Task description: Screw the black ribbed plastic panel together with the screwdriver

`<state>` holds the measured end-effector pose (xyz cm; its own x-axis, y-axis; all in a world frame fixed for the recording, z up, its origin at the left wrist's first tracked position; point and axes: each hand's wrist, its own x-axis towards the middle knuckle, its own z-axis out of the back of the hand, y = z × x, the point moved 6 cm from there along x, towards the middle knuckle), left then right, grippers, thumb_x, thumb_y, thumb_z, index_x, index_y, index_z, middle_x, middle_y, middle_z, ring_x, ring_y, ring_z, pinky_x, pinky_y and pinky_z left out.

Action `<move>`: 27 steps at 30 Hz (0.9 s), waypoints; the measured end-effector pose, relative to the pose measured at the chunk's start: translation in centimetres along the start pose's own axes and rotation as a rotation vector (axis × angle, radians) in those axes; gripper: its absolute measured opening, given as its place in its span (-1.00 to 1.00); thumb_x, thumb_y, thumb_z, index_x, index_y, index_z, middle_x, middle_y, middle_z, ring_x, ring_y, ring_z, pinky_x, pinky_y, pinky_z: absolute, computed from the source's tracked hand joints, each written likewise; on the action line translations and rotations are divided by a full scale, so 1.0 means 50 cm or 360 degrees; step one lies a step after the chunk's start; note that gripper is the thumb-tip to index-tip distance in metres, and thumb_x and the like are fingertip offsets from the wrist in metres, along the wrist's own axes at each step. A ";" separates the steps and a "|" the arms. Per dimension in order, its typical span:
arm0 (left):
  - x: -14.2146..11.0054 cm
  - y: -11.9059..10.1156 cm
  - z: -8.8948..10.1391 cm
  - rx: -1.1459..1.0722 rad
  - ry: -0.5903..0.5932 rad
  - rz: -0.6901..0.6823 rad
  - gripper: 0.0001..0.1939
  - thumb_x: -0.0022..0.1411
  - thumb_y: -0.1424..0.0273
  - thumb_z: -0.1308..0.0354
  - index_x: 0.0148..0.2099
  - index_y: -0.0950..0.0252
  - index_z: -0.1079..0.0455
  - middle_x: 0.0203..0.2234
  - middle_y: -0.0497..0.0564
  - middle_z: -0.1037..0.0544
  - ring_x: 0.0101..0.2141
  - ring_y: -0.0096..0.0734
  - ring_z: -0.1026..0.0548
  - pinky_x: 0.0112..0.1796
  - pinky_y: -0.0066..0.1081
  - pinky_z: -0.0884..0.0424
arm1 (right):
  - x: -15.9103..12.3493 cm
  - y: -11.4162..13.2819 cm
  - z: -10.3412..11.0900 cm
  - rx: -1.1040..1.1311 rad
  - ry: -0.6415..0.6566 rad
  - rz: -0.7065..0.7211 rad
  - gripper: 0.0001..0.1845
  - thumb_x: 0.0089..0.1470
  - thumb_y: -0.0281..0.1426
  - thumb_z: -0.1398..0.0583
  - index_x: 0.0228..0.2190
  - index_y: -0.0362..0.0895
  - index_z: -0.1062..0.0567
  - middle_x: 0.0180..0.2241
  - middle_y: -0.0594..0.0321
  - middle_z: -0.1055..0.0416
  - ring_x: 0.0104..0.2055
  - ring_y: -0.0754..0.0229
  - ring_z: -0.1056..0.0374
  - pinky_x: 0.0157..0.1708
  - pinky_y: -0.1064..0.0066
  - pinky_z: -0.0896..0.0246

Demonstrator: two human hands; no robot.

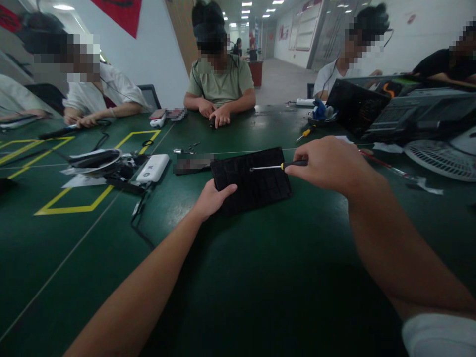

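My left hand (214, 197) grips the left edge of a flat black rectangular panel (256, 186), its thumb lying over the front face. The panel is tilted up off the green table. In my right hand (323, 163) is a screwdriver (271, 167) with a black and yellow handle and a thin metal shaft. Its shaft points left across the panel's upper part, and the tip is near the panel's face; whether it touches, I cannot tell. The fingers of my left hand behind the panel are hidden.
Left of the panel, a white power bank (152, 168) lies by a pile of cables and parts (96, 163). A dark flat piece (191, 164) adjoins the panel. At right are a yellow-handled screwdriver (306, 133), a white fan (442, 156) and black equipment (357, 106). Several people sit around the table.
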<state>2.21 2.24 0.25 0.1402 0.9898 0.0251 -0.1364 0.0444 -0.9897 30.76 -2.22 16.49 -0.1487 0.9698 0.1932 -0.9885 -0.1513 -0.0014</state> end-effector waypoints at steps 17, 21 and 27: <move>-0.003 -0.004 0.001 0.0067 0.0010 -0.0015 -0.47 0.22 0.14 -0.51 0.16 0.26 -0.58 0.13 0.22 -0.75 0.16 0.15 -0.70 0.24 0.21 -0.59 | -0.004 0.006 0.009 0.0044 -0.0055 0.0053 -0.80 0.16 -0.23 -0.31 -0.20 0.02 -0.69 -0.25 0.09 -0.66 -0.23 -0.08 -0.49 -0.33 0.21 -0.11; -0.003 -0.005 0.002 0.0111 0.0013 -0.0010 -0.46 0.25 0.13 -0.49 0.18 0.26 -0.57 0.14 0.23 -0.74 0.16 0.14 -0.70 0.21 0.17 -0.61 | -0.005 0.008 0.011 0.0035 -0.0070 0.0070 -0.78 0.18 -0.21 -0.29 -0.20 0.02 -0.71 -0.24 0.08 -0.67 -0.22 -0.10 -0.51 -0.33 0.19 -0.13; -0.003 -0.003 0.003 0.0080 -0.0005 -0.0009 -0.42 0.21 0.12 -0.52 0.18 0.28 -0.56 0.14 0.24 -0.74 0.18 0.16 -0.69 0.24 0.20 -0.58 | -0.005 0.006 0.011 0.0065 -0.0077 0.0050 -0.76 0.18 -0.17 -0.31 -0.21 0.02 -0.73 -0.25 0.05 -0.67 -0.20 -0.14 -0.52 -0.30 0.17 -0.17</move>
<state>2.05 2.11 0.43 0.1378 0.9900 0.0311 -0.1847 0.0565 -0.9812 30.50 -2.60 16.98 -0.1770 0.9543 0.2409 -0.9812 -0.1901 0.0319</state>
